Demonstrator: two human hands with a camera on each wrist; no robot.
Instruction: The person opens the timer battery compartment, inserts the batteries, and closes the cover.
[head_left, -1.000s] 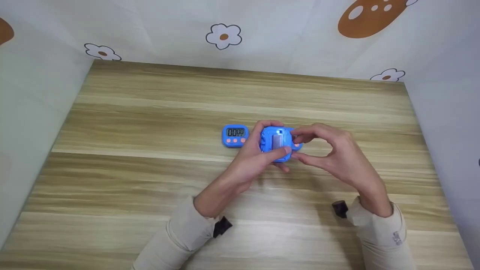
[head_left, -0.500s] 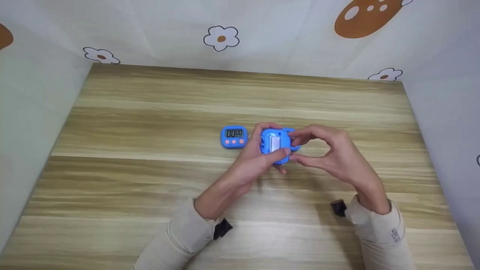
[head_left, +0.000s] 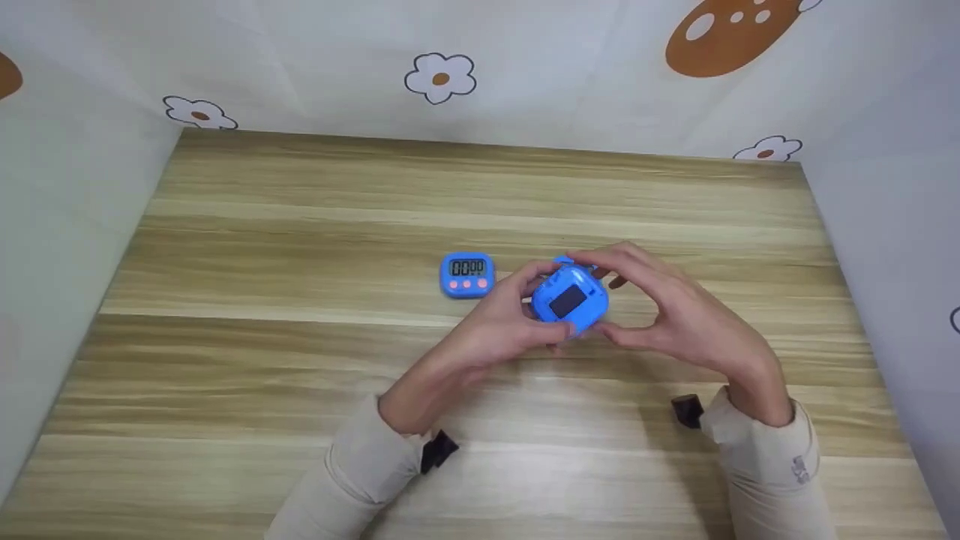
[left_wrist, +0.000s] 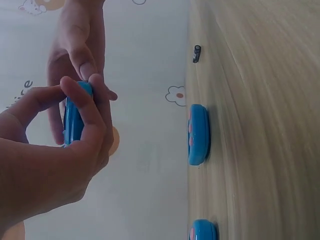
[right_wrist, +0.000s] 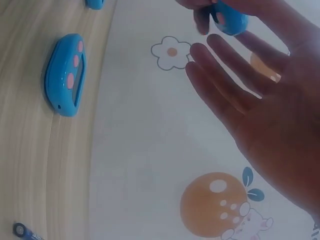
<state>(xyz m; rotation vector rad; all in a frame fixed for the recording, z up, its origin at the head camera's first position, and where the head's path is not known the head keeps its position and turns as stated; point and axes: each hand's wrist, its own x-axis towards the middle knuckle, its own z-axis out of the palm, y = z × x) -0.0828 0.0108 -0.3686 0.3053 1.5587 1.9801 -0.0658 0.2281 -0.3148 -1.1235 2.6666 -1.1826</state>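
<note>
A blue digital timer (head_left: 586, 309) is held above the table, its back with a dark rectangular patch facing up. My left hand (head_left: 499, 322) grips it along the left side, thumb on the lower edge. From the right, my right hand (head_left: 686, 326) pinches it, index finger at the upper edge and thumb near the lower right. In the right wrist view, its other fingers (right_wrist: 235, 82) extend straight. A second blue timer (head_left: 467, 275) lies screen up on the left, reading 00:00. A third timer (left_wrist: 199, 135) sits on the table behind the held one, mostly covered in the head view.
A small cylindrical battery (right_wrist: 26, 232) lies on the wood-grain table (head_left: 300, 360) beyond the third timer; the left wrist view shows the same battery (left_wrist: 197, 53). A patterned cloth wall (head_left: 315, 67) borders the back, with pale walls at both sides.
The held timer has turned and come slightly right and nearer. Its patch, bright earlier, now looks dark. The right index finger has moved to its upper edge; the left hand keeps its grip.
</note>
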